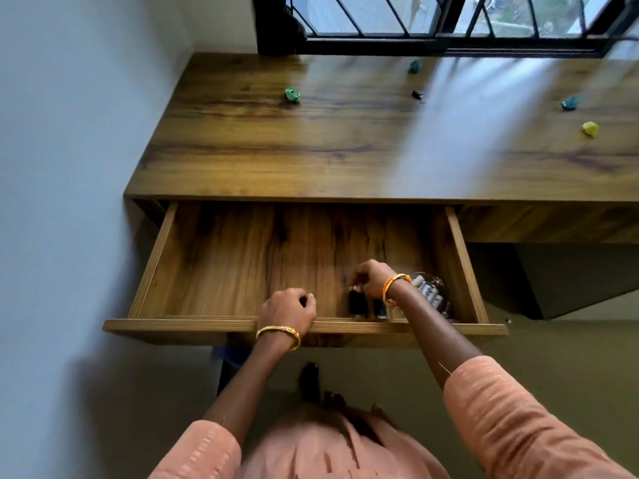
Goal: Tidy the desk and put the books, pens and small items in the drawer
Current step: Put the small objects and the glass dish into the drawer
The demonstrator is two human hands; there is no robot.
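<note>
The wooden drawer (221, 257) is pulled out below the desk top (311, 150). At its front right stand two small dark upright items (353, 305), next to a glass bowl (436, 285) that holds several small pieces. My right hand (371, 280) reaches into the drawer and pinches the top of the left dark item. My left hand (288, 311) hovers over the drawer's front edge (179, 324) with its fingers curled and nothing visible in them. On the desk lie a green paper ball (292, 94), two teal balls (414, 66) (569, 103), a yellow ball (590, 128) and a small black object (417, 95).
A wall (69, 167) runs close along the desk's left side. A barred window (449, 19) stands behind the desk. A second drawer front (553, 223) to the right stays closed. Most of the open drawer's floor is bare wood.
</note>
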